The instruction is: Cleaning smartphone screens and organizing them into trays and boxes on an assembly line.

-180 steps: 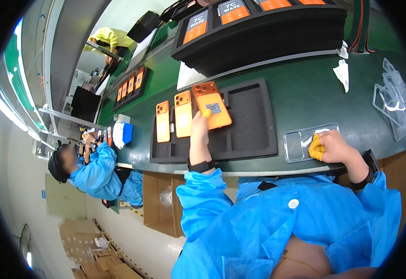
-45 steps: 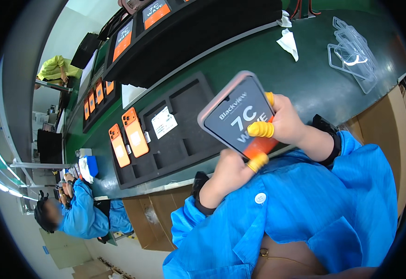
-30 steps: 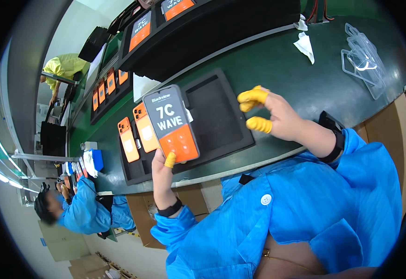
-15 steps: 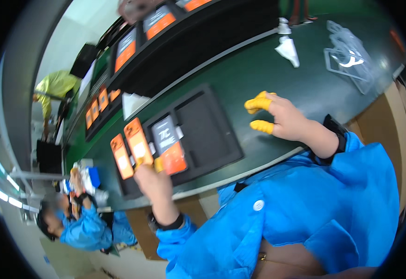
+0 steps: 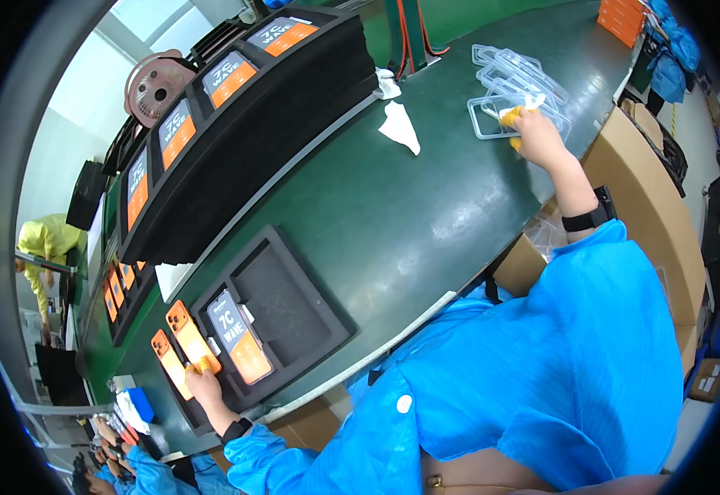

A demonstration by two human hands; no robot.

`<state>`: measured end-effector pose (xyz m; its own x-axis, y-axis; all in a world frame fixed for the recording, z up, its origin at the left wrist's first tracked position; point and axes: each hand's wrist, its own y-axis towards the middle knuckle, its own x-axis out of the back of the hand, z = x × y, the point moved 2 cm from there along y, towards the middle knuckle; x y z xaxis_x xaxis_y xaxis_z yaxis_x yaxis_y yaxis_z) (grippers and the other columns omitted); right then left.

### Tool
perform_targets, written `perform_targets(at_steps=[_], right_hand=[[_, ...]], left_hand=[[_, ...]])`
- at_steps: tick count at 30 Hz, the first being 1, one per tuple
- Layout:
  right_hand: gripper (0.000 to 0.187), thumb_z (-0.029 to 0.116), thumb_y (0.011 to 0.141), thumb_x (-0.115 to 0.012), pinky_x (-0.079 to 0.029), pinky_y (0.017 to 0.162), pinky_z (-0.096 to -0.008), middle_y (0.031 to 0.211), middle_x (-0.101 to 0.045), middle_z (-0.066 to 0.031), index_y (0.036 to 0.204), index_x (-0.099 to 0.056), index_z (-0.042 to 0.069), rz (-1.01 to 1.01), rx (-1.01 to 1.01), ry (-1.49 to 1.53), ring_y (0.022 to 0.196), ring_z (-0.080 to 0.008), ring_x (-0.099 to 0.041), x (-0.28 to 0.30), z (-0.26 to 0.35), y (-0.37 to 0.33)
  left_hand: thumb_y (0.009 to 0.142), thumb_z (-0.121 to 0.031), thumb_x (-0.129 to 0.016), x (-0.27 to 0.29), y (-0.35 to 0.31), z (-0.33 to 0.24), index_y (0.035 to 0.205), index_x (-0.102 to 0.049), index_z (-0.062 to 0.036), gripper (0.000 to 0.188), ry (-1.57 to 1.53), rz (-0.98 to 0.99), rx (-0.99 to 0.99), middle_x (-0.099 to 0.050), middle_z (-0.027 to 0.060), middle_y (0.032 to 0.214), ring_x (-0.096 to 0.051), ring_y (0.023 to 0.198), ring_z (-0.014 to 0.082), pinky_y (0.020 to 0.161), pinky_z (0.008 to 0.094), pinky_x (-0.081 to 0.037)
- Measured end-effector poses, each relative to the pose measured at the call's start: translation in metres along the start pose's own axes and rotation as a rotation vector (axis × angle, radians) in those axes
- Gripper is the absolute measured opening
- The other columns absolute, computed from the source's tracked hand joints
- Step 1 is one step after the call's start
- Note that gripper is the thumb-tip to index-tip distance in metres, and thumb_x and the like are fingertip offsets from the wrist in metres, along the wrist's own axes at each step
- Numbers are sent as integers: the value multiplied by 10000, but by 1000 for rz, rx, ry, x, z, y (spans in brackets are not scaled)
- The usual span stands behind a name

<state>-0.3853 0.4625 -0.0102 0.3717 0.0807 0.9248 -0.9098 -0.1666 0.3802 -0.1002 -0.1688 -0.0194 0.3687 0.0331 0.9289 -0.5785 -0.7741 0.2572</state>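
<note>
Yellow covers sit on the fingertips of both my hands. My left hand [image 5: 204, 386] is closed, its fingertips pressed together at the lower end of an orange phone [image 5: 188, 334] with a camera block. A second orange phone [image 5: 169, 363] lies to its left. Both rest in a black foam tray [image 5: 315, 304], beside a grey-and-orange printed phone-shaped piece [image 5: 240, 337]. At the far right, my right hand [image 5: 539, 137] reaches over a pile of clear plastic cases [image 5: 504, 82]. Its thumb and fingers are apart at the edge of the nearest case; whether they touch it is unclear.
Stacked black trays [image 5: 286, 107] holding grey-and-orange pieces stand at the back left, near a pink fan [image 5: 159, 92]. A crumpled white tissue [image 5: 400, 129] lies on the green table [image 5: 393, 223]. Cardboard boxes [image 5: 636, 190] stand at right. Other people work at the left and far right.
My right hand has moved outward to the right, from above the bare table to the clear cases. My left hand stays at the orange phone. The whole view has shifted.
</note>
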Motion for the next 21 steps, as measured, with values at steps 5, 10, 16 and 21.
perform_targets(at_steps=[5,10,16,21], right_hand=[[219,-21,619,-566,-446,674,-350,868,-550,-135,832,-587,31,-15,139,140,756,-284,-546,13,13,12],[215,-10,633,-579,-446,630,-328,779,-556,-121,844,-581,37,260,471,860,720,-260,-550,77,127,-23],[241,87,658,-630,-449,624,-289,798,-545,-101,874,-568,0,890,641,898,699,-241,-543,40,214,-82],[347,133,681,-646,-448,653,-274,874,-531,-130,991,-546,13,788,527,945,719,-232,-548,56,209,-73]], left_hand=[[835,-247,-485,-23,17,34,961,-491,84,355,-298,26,11,-556,226,895,-522,837,312,730,363,-406],[814,-182,-476,-19,11,30,966,-532,30,267,-572,113,197,-558,109,821,-509,759,178,652,292,-399],[817,-221,-521,30,-8,13,1070,-477,-24,324,-1327,302,452,-555,95,978,-555,860,193,708,328,-453],[849,-143,-421,50,-45,-40,1085,-440,10,282,-1480,219,210,-535,116,1010,-550,909,235,743,360,-476]])
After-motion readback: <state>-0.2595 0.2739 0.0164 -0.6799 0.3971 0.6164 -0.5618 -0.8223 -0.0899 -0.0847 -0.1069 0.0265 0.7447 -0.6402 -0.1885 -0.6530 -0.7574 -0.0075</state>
